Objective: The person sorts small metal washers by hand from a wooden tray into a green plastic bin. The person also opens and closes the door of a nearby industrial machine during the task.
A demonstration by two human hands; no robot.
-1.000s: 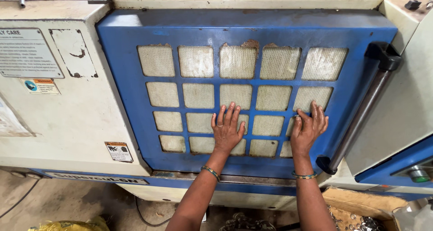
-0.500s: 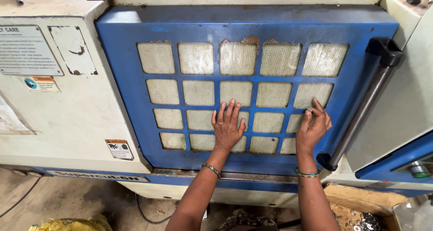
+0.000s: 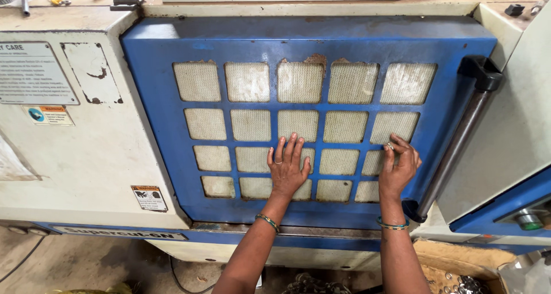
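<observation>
Since the earlier frames the right hand (image 3: 398, 169) is being shifted out twd the right edge of the grid, w/ its fingers now drawn closer together; the left hand (image 3: 287, 169) is being kept at about the same spot. The blue door panel (image 3: 321, 37) is being seen front-on, set into the cream machine body (image 3: 86, 156), filling most of the view. A grid of mesh window panes (image 3: 301, 81) is being shown across its middle, w/ rust at the top edge of some. A long dark bar handle (image 3: 459, 142) is being carried down the panel's right side, tilted. Left hand is being pressed flat on the lower-middle panes, fingers open & spread, gripping nothing. Right hand is being laid on the lower-right panes, just beside the handle but apart from it, fingers extended & loosely together, nothing held. A bangle (image 3: 268, 223) is being worn on the left wrist, another on the right.
</observation>
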